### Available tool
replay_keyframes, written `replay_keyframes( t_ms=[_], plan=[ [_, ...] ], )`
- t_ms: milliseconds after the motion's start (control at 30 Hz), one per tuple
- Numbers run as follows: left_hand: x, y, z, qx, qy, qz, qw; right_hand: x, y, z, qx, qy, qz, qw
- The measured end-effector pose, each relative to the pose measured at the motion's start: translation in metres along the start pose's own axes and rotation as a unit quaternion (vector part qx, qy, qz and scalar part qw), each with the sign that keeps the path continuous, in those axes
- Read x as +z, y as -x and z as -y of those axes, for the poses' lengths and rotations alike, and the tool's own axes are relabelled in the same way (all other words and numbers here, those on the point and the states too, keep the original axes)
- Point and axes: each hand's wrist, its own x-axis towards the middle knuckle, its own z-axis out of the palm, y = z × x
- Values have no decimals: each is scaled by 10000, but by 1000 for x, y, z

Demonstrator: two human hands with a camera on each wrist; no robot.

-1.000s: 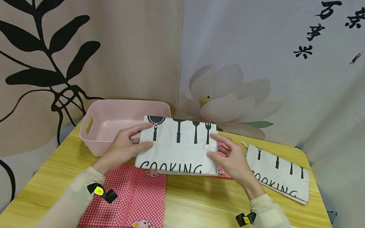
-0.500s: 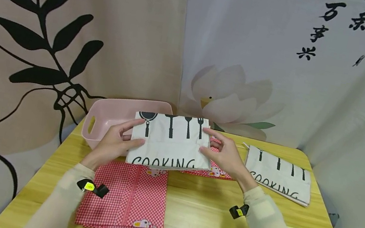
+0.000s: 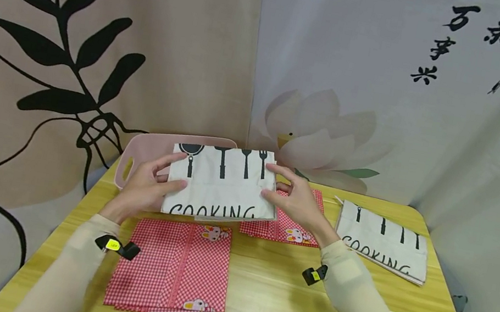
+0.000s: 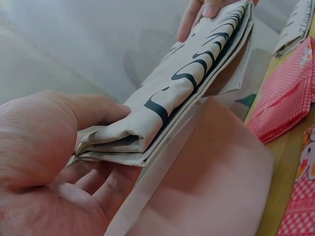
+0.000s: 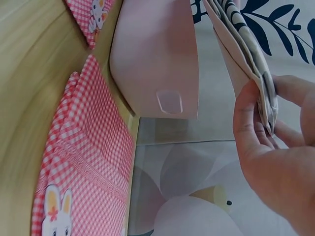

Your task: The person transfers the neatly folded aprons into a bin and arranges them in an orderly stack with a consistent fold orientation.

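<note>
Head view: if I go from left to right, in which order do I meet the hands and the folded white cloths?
Left hand → held white cloth → right hand → second white cloth, lying on the table.

bin: back left on table | held cloth: above table, left of rightmost cloth

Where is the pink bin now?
In the head view, the pink bin stands at the back left of the table, partly behind the held white cloth.
</note>
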Motion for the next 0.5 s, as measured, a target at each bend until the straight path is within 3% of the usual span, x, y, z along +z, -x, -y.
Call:
replay_keyframes(
  t_ms=[500],
  plan=[
    [-24, -3, 1, -322, -50, -418, 9986, 18, -33, 11, 34, -133, 297, 9995]
  ],
)
